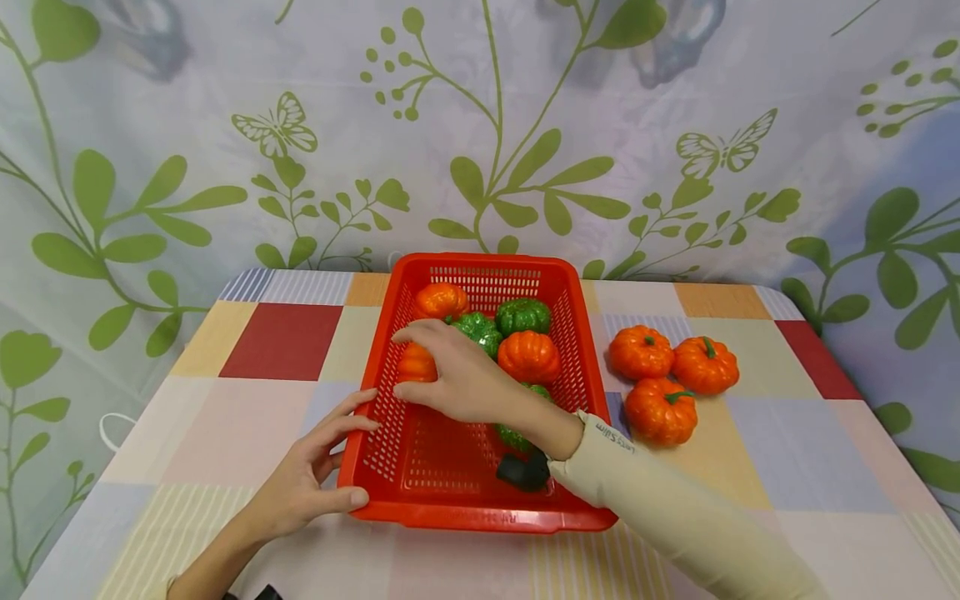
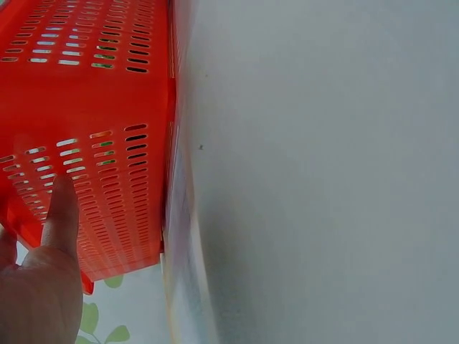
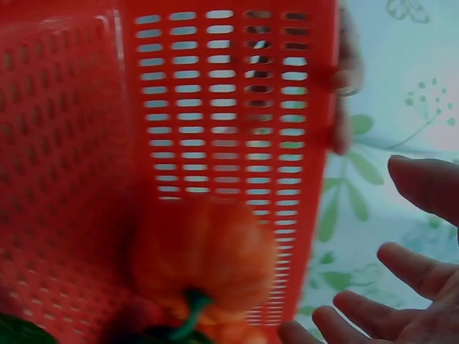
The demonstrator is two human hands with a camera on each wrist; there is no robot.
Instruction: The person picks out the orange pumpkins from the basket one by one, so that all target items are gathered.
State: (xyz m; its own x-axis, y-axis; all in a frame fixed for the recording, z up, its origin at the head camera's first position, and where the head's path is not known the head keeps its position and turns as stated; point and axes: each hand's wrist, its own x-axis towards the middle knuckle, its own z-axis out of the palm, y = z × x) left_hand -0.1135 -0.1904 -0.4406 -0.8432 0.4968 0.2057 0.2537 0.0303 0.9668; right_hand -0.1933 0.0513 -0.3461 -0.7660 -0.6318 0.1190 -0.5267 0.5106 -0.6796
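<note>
OK so, head view first: a red basket (image 1: 480, 518) sits around the middle of the frame on the table (image 1: 787, 450), orange and green pumpkins (image 1: 523, 317) inside. The right hand (image 1: 468, 375) comes across from the lower right and is over the left part of the basket, grip wide, next to an orange pumpkin (image 1: 417, 364) that it partly hides. Can't tell from this angle whether they touch. The left hand (image 1: 311, 467), lower left, has fingertips on the rim and the thumb by the near corner, more resting there than clamping. Right of center, three orange ones (image 1: 661, 413) are bunched up just beside the basket.

Left wrist view: the slotted outside of the basket fills the upper left, and one straight digit lies against it at the lower left.

Right wrist view: kinda blurry, but an orange pumpkin, probably that same one, is low in the frame by the slotted wall, stem (image 3: 195, 304) toward the bottom edge. Right fingers are spread at the lower right, nothing in them.

Handling-wise, they look like glossy fakes, so my guess is light, stiff and a bit slick. I'd take one round the fat ribbed belly, thumb opposite fingers, and leave the stem alone since it might snap. Basket looks like thin, flexy plastic, so steady it by the rim.
</note>
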